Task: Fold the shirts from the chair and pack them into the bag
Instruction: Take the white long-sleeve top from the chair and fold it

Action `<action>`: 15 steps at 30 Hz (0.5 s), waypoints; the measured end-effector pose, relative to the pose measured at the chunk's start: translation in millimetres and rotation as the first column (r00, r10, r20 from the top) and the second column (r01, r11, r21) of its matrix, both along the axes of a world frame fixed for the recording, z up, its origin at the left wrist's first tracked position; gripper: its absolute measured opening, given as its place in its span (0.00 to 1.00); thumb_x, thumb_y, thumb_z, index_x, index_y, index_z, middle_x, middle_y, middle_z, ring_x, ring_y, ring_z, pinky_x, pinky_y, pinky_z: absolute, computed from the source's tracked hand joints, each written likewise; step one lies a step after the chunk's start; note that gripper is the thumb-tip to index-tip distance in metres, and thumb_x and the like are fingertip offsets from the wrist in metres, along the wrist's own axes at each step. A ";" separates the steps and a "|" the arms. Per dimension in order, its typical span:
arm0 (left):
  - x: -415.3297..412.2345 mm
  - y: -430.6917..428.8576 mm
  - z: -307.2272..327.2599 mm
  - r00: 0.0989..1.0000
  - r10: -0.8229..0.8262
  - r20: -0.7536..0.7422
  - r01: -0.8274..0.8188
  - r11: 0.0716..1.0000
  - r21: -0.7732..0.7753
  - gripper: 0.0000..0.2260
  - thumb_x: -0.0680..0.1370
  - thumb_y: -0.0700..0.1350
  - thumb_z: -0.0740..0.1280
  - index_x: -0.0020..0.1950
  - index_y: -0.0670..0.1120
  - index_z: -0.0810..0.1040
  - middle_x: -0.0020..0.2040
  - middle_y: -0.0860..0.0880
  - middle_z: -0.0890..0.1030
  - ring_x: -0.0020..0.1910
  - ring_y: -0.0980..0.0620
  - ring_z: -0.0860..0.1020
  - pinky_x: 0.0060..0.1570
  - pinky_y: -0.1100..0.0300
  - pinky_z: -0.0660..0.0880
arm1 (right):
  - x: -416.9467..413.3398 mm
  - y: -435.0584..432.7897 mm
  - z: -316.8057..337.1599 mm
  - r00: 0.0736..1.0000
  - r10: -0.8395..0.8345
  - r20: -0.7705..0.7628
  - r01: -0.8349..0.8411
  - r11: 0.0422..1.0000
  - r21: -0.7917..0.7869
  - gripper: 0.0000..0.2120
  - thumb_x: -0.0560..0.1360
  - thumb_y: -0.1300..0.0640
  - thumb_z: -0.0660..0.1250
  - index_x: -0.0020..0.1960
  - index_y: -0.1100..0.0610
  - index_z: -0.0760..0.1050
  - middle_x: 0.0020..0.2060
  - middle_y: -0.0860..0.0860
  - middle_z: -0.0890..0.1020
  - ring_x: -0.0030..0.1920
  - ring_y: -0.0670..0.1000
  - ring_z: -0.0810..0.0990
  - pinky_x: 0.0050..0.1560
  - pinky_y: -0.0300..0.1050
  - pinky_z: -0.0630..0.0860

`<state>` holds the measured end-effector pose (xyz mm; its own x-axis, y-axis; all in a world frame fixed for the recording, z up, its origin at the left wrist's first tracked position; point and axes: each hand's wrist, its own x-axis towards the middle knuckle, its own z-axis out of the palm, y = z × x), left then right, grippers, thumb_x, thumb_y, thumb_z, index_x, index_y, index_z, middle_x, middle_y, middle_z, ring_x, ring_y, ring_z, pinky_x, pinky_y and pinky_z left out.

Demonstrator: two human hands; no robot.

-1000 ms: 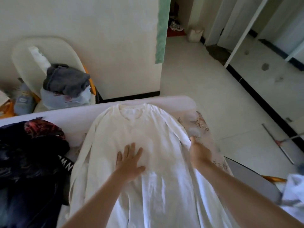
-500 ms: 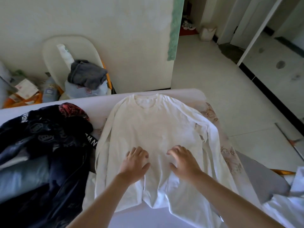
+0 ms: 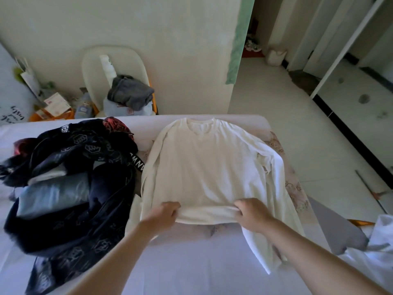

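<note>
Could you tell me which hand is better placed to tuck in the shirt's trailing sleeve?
Probably the right hand: it grips the hem beside that sleeve, while the left hand holds the hem's other end.

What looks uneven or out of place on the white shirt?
The right-side sleeve trails loose past the hem that the left hand and right hand grip; the other sleeve lies straight along the white shirt.

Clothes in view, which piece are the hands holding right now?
The white shirt, spread flat; the left hand and right hand grip its lower edge. The grey garment on the chair and the dark pile lie untouched.
</note>
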<state>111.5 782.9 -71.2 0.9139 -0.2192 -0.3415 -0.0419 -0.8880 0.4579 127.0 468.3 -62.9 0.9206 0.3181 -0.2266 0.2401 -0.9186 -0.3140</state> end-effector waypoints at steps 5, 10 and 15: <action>47.5 -12.5 40.1 0.947 0.223 0.231 -0.237 0.971 0.035 0.09 0.77 0.40 0.59 0.49 0.52 0.77 0.44 0.50 0.80 0.44 0.47 0.76 0.35 0.58 0.67 | 52.6 -6.6 24.8 0.971 -0.129 0.202 0.148 0.986 -0.079 0.03 0.71 0.58 0.68 0.42 0.54 0.74 0.36 0.50 0.77 0.40 0.59 0.77 0.39 0.48 0.68; 56.4 -30.8 7.8 0.898 0.063 0.436 -0.122 0.987 0.107 0.21 0.69 0.28 0.65 0.54 0.50 0.79 0.52 0.50 0.77 0.50 0.46 0.76 0.50 0.53 0.74 | 63.1 -4.5 12.1 0.973 -0.103 0.208 0.117 0.991 -0.058 0.15 0.76 0.55 0.70 0.60 0.57 0.73 0.52 0.55 0.75 0.45 0.59 0.79 0.39 0.49 0.74; 32.9 -51.4 -21.9 0.968 -0.219 0.125 0.187 0.955 0.229 0.28 0.70 0.65 0.60 0.69 0.59 0.70 0.70 0.52 0.66 0.68 0.47 0.66 0.68 0.43 0.67 | 31.9 -22.0 -23.7 1.000 0.027 0.016 -0.025 0.995 -0.098 0.29 0.67 0.36 0.65 0.63 0.50 0.69 0.58 0.49 0.71 0.53 0.54 0.76 0.49 0.50 0.72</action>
<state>144.4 731.5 -93.1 0.9012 -0.3423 -0.2659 -0.2842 -0.9298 0.2338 158.9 446.3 -86.6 0.9165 0.3191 -0.2415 0.2690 -0.9380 -0.2185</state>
